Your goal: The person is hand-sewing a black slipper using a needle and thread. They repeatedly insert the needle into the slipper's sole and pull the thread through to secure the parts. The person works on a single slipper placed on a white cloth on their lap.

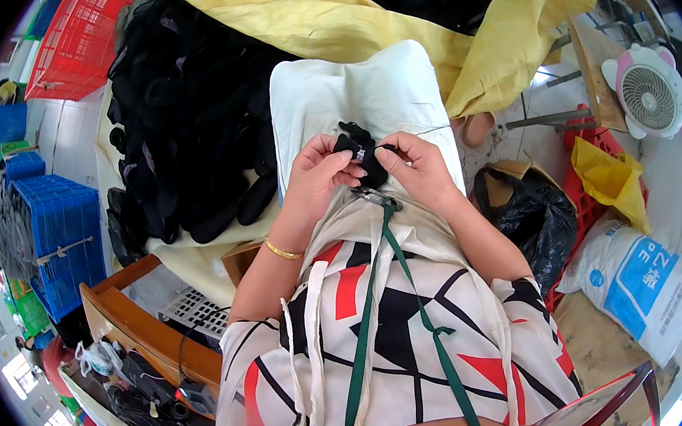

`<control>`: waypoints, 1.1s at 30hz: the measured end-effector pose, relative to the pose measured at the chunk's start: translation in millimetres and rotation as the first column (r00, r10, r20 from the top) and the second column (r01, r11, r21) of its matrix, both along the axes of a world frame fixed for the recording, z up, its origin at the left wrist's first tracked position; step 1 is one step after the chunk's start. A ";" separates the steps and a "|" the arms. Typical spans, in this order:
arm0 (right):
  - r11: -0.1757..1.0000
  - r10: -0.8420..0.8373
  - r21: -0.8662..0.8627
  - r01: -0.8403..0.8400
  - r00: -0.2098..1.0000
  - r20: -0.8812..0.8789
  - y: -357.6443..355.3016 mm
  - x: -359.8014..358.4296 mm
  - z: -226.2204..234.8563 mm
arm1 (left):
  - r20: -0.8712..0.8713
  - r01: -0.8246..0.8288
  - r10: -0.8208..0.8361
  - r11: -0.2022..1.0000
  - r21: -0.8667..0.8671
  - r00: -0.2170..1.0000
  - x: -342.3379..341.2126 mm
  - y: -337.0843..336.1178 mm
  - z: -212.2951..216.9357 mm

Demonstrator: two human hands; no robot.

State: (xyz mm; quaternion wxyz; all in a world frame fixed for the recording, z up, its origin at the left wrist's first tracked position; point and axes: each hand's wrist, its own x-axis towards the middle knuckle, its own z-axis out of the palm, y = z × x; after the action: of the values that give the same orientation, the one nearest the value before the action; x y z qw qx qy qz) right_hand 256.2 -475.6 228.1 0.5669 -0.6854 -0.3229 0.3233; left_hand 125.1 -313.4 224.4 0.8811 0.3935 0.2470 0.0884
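Above my lap, my left hand (pixel 322 171) and my right hand (pixel 416 166) pinch a small bunched black knit piece, seemingly a sock (pixel 368 159), between thumbs and fingers. A small pale patch shows on its surface near the left fingertips. Beneath it lies a white cloth (pixel 358 88) spread over my knees. Just below the sock, small metal snips (pixel 376 199) hang at the end of a green cord (pixel 362 350) that loops down from my neck. The gold bracelet (pixel 282 250) is on my left wrist.
To the left spreads a big heap of black socks (pixel 184 121), with yellow sheeting (pixel 355 18) behind. Red (pixel 83 45) and blue (pixel 64 240) crates stand farther left, above a wooden drawer (pixel 134 323). On the right are a fan (pixel 646 91), a black bag (pixel 526 216) and a white sack (pixel 632 292).
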 end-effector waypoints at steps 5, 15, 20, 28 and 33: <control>0.996 0.089 -0.028 -0.090 0.996 -0.020 -2.6 -2.1 8.9 | -0.035 0.096 -0.090 0.950 0.296 0.995 -12.9 2.2 24.6; 0.934 -0.353 0.172 0.312 0.877 0.326 -45.4 18.1 73.8 | -0.043 0.168 -0.164 0.912 0.375 0.986 -48.8 -0.2 2.1; 0.913 -0.391 0.282 0.295 0.830 0.397 -68.9 15.6 75.9 | -0.071 0.203 -0.218 0.673 0.712 0.973 -97.1 -24.5 -13.0; 0.905 -0.389 0.339 0.256 0.821 0.418 -77.4 21.8 90.4 | -0.189 0.350 -0.304 0.666 0.659 0.934 -107.8 -35.6 7.1; 0.901 -0.389 0.359 0.241 0.817 0.426 -71.1 21.0 100.8 | -0.337 0.462 -0.337 0.431 0.775 0.879 -103.5 -34.3 0.5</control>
State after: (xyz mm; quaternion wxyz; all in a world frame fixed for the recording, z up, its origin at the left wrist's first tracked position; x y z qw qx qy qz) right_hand 277.2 -546.6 328.9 0.6066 -0.6984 -0.3797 -0.0104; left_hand 21.6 -347.6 224.9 0.5599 0.8171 0.1308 -0.0421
